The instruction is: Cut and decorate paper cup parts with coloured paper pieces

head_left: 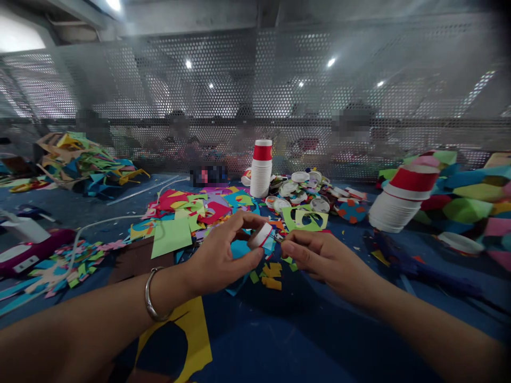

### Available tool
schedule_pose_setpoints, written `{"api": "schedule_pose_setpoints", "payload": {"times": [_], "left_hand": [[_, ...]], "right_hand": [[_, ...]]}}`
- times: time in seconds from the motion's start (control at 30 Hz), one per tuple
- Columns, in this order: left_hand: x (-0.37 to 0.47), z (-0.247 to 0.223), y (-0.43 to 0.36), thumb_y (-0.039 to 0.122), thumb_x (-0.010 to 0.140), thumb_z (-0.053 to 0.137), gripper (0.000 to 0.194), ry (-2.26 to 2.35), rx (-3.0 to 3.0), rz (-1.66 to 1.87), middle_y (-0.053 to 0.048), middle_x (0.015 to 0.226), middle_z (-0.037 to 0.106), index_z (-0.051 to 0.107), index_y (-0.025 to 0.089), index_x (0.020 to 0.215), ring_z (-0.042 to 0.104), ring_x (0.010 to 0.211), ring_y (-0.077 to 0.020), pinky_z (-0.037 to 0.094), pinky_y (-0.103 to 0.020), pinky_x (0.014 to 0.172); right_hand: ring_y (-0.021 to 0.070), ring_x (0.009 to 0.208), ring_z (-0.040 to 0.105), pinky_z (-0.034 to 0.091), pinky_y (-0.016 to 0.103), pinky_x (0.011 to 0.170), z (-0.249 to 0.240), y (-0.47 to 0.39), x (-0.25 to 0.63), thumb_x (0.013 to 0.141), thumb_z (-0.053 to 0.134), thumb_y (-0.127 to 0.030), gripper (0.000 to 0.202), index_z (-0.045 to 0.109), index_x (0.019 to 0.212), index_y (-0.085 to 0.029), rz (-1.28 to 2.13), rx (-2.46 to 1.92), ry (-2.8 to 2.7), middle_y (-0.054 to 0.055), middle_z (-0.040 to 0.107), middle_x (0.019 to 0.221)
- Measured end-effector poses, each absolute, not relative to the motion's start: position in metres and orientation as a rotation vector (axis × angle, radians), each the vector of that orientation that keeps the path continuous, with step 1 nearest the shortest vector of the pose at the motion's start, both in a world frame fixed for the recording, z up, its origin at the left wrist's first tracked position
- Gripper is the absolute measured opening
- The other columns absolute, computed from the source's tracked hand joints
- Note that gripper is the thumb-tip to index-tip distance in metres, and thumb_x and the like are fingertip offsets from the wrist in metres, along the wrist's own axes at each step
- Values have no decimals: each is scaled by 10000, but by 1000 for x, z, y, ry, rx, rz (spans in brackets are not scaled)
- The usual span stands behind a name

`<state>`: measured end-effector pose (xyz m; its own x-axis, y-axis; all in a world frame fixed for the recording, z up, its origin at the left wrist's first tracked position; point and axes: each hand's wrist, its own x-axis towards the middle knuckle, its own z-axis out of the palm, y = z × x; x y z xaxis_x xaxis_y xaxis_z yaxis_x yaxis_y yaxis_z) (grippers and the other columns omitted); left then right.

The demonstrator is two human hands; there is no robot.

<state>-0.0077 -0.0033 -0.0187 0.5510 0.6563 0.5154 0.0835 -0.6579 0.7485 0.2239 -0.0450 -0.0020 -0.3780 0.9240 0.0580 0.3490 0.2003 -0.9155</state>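
Between its thumb and fingers my left hand [227,250] holds a small white paper cup piece [261,236] with a red edge, tilted, its opening turned to the right. My right hand [315,252] is just right of it, thumb and forefinger pinched on something small and thin near the cup piece's edge; what it is cannot be made out. Orange paper scraps [272,275] lie on the blue table below the hands. A green sheet with round holes [305,219] lies behind my right hand.
A cup stack [260,170] stands behind the hands, another leans [403,199] at right. Cup discs [315,186] are heaped between them. Coloured paper [175,236], a purple power strip [35,255] and a cable lie left. A dark blue tool [427,268] lies right; yellow paper [197,340] is in front.
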Motion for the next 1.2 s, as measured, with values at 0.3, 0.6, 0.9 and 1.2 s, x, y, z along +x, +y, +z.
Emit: {"api": "schedule_pose_setpoints", "payload": {"times": [0.3,0.6,0.9,1.2], "left_hand": [[-6,-19,4,247,863,590,85,786,2004,809,20,744,611,649,188,874,554,648,-110,428,-214,576],[-1,-15,-14,353,858,666,188,692,1635,471,-4,740,688,605,184,913,627,536,-108,487,-200,454],[-2,-17,-12,347,879,682,203,687,1558,452,-31,754,733,656,161,956,669,574,-110,495,-189,497],[-5,-9,-16,393,869,735,288,443,1425,420,-70,874,752,611,162,989,703,741,-146,533,-259,686]], "right_hand": [[106,585,337,242,258,520,2,-47,220,902,634,-634,449,605,853,-188,1066,-1219,-1890,-40,435,678],[138,697,449,355,265,625,-8,-43,221,855,735,-544,367,617,841,-197,1182,-1170,-1866,-14,527,749],[158,729,513,411,272,666,-5,-44,219,812,753,-582,411,629,834,-191,1229,-1196,-1825,3,588,781],[75,570,311,264,214,514,4,-50,223,878,751,-476,330,615,862,-176,1396,-1014,-1752,-59,436,689]]}}
